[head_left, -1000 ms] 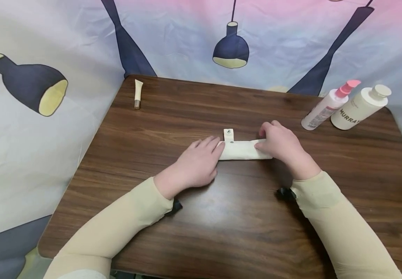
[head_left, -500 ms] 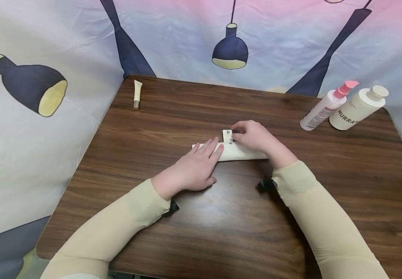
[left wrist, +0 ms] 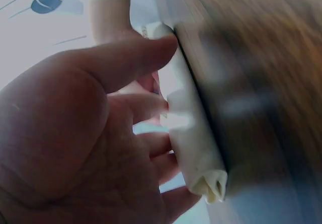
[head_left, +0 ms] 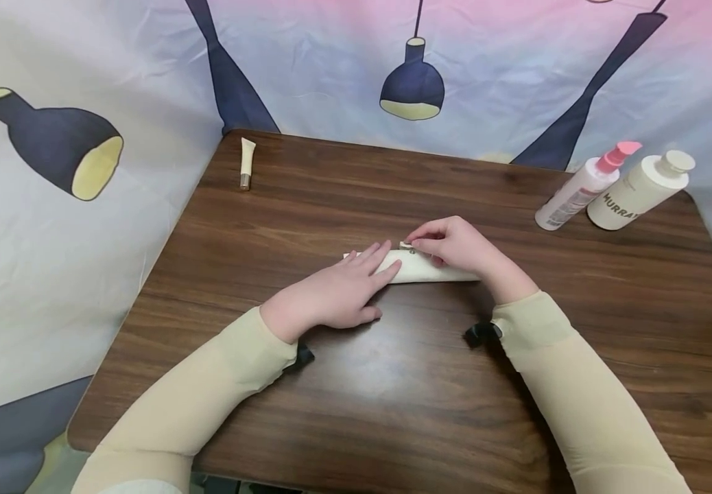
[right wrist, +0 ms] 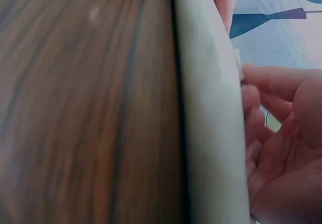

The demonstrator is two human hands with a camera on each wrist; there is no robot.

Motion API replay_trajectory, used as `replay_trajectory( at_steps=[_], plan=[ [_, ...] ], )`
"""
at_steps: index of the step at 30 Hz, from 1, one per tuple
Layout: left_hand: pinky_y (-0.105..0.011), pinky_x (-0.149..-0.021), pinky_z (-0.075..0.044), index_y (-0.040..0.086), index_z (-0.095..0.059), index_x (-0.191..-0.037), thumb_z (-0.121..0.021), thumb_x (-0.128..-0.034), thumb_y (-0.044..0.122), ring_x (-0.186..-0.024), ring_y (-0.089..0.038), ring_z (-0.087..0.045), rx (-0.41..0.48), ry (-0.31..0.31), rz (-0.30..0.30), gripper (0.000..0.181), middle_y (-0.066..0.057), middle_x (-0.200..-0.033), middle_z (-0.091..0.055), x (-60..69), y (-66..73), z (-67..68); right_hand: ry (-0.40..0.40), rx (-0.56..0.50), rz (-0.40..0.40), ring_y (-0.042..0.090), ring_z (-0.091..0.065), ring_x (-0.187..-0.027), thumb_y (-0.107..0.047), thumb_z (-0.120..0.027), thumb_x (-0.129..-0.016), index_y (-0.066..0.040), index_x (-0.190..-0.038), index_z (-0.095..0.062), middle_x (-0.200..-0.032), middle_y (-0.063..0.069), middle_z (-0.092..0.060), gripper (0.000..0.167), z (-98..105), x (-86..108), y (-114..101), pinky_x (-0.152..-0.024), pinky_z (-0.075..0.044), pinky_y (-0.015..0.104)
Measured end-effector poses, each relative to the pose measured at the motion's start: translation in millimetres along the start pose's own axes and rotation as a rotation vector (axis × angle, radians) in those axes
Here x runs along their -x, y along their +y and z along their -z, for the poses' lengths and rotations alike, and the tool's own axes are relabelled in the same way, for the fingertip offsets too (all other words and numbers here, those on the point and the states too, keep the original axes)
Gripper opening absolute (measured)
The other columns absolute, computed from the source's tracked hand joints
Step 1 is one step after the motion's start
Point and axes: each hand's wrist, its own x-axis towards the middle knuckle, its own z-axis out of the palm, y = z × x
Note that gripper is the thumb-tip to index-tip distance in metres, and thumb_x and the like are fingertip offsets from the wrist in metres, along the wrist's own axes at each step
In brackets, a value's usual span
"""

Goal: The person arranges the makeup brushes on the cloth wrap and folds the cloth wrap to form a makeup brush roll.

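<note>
A rolled cream fabric pouch lies across the middle of the table, a long narrow bundle with a snap strap at its far edge. My left hand rests on the left part of the roll, fingers stretched out over it. In the left wrist view the fingertips touch the roll, whose folded end shows its layers. My right hand pinches the strap between thumb and index finger, lifted off the table. The right wrist view shows the strap's tip beside the thumb and finger, with the roll in front.
A white pump bottle with a pink head and a cream bottle lettered MURRAY stand at the back right. A small cream tube lies at the back left of the wooden table. A printed cloth hangs behind.
My right hand has moved left from the roll's right end to the strap and taken hold of it. The strap, flat before, is raised. My left hand stays on the roll, its fingers more spread.
</note>
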Motion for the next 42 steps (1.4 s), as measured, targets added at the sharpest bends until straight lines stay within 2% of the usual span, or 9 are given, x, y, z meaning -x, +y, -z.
replay_trajectory(
  at_steps=[6, 10, 18, 26, 33, 42],
  plan=[
    [-0.052, -0.13, -0.017, 0.018, -0.013, -0.167, -0.063, -0.1016, 0.039, -0.161, -0.028, 0.001, 0.008, -0.033, -0.014, 0.084, -0.016, -0.173, 0.008, -1.1, 0.6, -0.1, -0.032, -0.012, 0.021, 0.019, -0.057, -0.062, -0.026, -0.069, -0.1, -0.019, -0.114, -0.079, -0.073, 0.003, -0.066, 0.019, 5, 6.9, 7, -0.057, -0.048, 0.028],
    [-0.052, -0.13, -0.018, 0.018, -0.013, -0.167, -0.063, -0.1011, 0.04, -0.161, -0.029, 0.001, -0.026, -0.027, -0.003, 0.086, -0.017, -0.173, 0.008, -2.7, 2.3, -1.0, -0.013, -0.025, 0.03, 0.018, -0.056, -0.061, -0.024, -0.071, -0.098, -0.018, -0.11, -0.08, -0.075, 0.002, -0.068, 0.016, 4, 9.1, 6, -0.056, -0.048, 0.026],
    [-0.052, -0.13, -0.018, 0.017, -0.012, -0.167, -0.063, -0.1012, 0.038, -0.161, -0.028, 0.001, -0.019, -0.041, -0.005, 0.086, -0.016, -0.173, 0.008, -2.1, 0.1, -1.1, -0.003, 0.002, 0.046, 0.02, -0.055, -0.06, -0.019, -0.072, -0.095, -0.017, -0.104, -0.079, -0.073, 0.003, -0.063, 0.011, -3, 7.7, 2, -0.056, -0.048, 0.028],
    [-0.052, -0.13, -0.017, 0.017, -0.012, -0.167, -0.063, -0.1015, 0.037, -0.161, -0.028, 0.0, -0.021, -0.054, -0.011, 0.085, -0.016, -0.173, 0.008, -2.1, 0.8, -1.4, 0.062, 0.109, 0.106, 0.02, -0.055, -0.064, -0.018, -0.072, -0.096, -0.017, -0.098, -0.079, -0.076, 0.002, -0.065, 0.007, -12, 13.0, -1, -0.06, -0.046, 0.028],
    [-0.052, -0.13, -0.017, 0.016, -0.012, -0.167, -0.064, -0.1003, 0.039, -0.161, -0.029, 0.0, -0.039, -0.043, -0.004, 0.087, -0.017, -0.173, 0.007, -1.5, 2.3, 0.6, 0.048, 0.074, 0.068, 0.016, -0.053, -0.059, -0.017, -0.068, -0.099, -0.012, -0.099, -0.075, -0.072, 0.001, -0.063, 0.009, -9, 12.2, -3, -0.057, -0.044, 0.028],
    [-0.053, -0.13, -0.018, 0.015, -0.014, -0.167, -0.064, -0.1003, 0.039, -0.161, -0.03, -0.002, -0.051, -0.038, 0.006, 0.086, -0.018, -0.173, 0.005, -3.1, 2.2, -2.0, 0.001, 0.095, 0.049, 0.018, -0.052, -0.059, -0.022, -0.065, -0.102, -0.011, -0.099, -0.075, -0.065, 0.001, -0.056, 0.015, -8, 5.2, -3, -0.056, -0.043, 0.029]
  ],
)
